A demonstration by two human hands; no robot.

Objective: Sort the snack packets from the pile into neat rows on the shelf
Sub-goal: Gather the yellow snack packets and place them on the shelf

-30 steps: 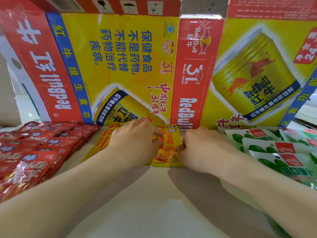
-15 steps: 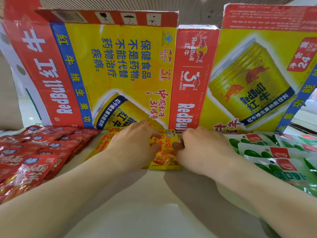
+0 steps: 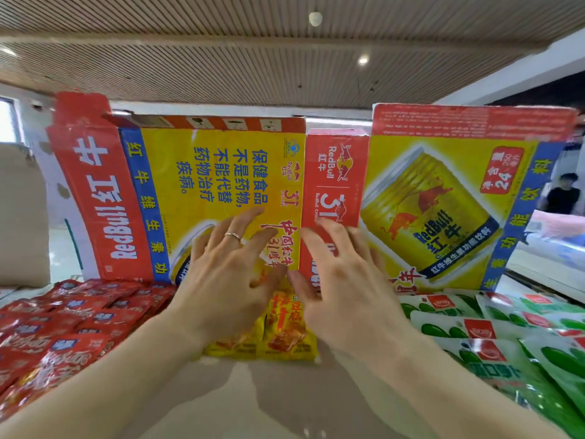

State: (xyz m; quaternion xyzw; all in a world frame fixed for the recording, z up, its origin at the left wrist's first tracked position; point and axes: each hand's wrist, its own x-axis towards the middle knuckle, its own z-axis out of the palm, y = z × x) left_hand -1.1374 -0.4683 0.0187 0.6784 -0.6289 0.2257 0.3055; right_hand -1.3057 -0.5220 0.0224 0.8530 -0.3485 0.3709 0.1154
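You are in what looks like a shop, or a commercial hall fitted out like one. In front of you a pale shelf (image 3: 285, 403) carries packaged goods in quantity: many identical red snack packets (image 3: 72, 327) on your left, yellow snack packets (image 3: 285, 337) in the middle and green-and-white snack packets (image 3: 490, 343) on your right, each kind in its own patch. Flattened Red Bull cartons (image 3: 221, 185), printed with drink cans and a label reading 24, stand upright along the back. Overhead runs a slatted ceiling (image 3: 253, 58) with round recessed lights (image 3: 363, 60), as in public premises. Far to your right, a person in a dark top (image 3: 562, 196) stands in the background.
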